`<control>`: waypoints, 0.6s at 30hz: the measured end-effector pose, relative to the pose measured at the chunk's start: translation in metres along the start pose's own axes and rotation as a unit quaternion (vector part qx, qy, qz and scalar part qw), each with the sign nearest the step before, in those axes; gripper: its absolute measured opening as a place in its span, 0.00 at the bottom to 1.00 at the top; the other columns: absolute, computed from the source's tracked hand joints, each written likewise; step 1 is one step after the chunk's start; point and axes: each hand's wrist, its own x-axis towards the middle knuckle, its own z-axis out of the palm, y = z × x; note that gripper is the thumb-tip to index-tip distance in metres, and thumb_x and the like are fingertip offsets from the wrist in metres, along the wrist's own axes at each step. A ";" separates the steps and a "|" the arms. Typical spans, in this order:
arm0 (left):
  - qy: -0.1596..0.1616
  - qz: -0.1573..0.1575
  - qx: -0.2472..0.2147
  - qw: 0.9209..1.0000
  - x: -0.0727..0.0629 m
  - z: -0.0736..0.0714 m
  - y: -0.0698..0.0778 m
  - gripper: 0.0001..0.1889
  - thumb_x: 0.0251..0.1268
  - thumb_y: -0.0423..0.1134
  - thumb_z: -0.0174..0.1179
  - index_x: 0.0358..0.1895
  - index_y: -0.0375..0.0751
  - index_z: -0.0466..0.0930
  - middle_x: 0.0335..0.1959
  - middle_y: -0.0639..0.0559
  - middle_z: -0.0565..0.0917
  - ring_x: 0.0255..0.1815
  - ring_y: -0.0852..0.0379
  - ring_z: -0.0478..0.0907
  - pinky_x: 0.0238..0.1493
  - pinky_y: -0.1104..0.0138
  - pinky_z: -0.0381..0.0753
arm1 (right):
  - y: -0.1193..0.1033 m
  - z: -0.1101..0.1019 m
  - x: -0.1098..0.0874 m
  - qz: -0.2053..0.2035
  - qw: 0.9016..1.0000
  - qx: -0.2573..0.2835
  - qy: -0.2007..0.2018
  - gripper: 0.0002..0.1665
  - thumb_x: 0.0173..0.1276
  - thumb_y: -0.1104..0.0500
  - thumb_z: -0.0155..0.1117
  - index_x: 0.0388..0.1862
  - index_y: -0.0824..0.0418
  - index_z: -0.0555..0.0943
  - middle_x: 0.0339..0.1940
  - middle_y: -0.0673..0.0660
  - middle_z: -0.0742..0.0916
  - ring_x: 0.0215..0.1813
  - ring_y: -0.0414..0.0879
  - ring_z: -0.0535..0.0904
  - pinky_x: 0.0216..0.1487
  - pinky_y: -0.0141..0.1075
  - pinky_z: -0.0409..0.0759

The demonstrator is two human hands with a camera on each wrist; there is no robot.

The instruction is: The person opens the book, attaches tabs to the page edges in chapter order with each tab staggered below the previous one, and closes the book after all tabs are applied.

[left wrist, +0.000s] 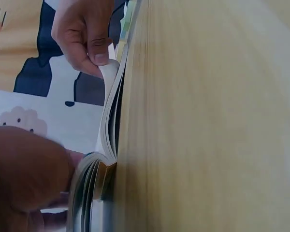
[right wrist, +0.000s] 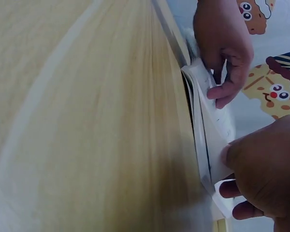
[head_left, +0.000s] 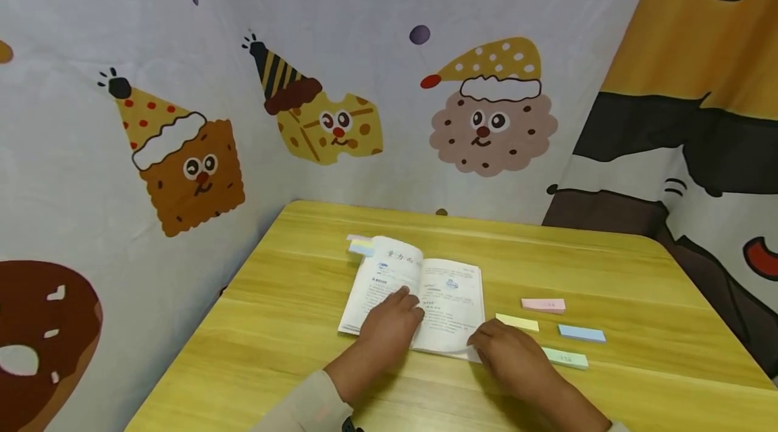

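An open book with printed pages lies on the wooden table, its spine running away from me. My left hand rests across the left page close to the gutter, fingertips pointing toward the right page. At the lower right corner of the book, my right hand pinches a page between thumb and fingers; the corner curls up a little there. Coloured index tabs stick out from the upper left edge of the book.
Right of the book lie small sticky note pads: pink, yellow, blue and green. The green one is partly behind my right hand. A cartoon-printed curtain hangs behind the table.
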 end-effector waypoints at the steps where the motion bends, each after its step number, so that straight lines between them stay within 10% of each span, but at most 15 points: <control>1: -0.008 0.003 -0.003 1.000 0.000 0.000 0.001 0.07 0.69 0.35 0.64 0.47 0.47 0.86 0.54 0.52 0.81 0.67 0.49 0.74 0.70 0.62 0.68 | -0.001 0.000 0.000 -0.002 1.000 -0.008 0.004 0.08 0.61 0.66 0.75 0.37 0.56 0.88 0.38 0.47 0.85 0.44 0.42 0.82 0.47 0.40 0.83; 8: -0.049 -0.016 -0.023 0.998 -0.002 -0.003 0.007 0.29 0.64 0.74 0.57 0.56 0.59 0.83 0.53 0.46 0.78 0.62 0.44 0.73 0.65 0.57 0.73 | 0.002 0.000 0.002 0.003 0.997 -0.033 0.065 0.09 0.59 0.61 0.79 0.34 0.50 0.87 0.35 0.41 0.85 0.43 0.39 0.79 0.42 0.36 0.82; 18: -0.034 -0.025 -0.038 0.998 -0.001 -0.004 0.005 0.17 0.75 0.52 0.54 0.58 0.53 0.85 0.55 0.47 0.82 0.63 0.46 0.75 0.68 0.57 0.71 | -0.002 -0.001 0.001 0.048 0.990 -0.006 0.136 0.35 0.52 0.60 0.84 0.60 0.58 0.82 0.58 0.56 0.83 0.50 0.51 0.84 0.36 0.41 0.84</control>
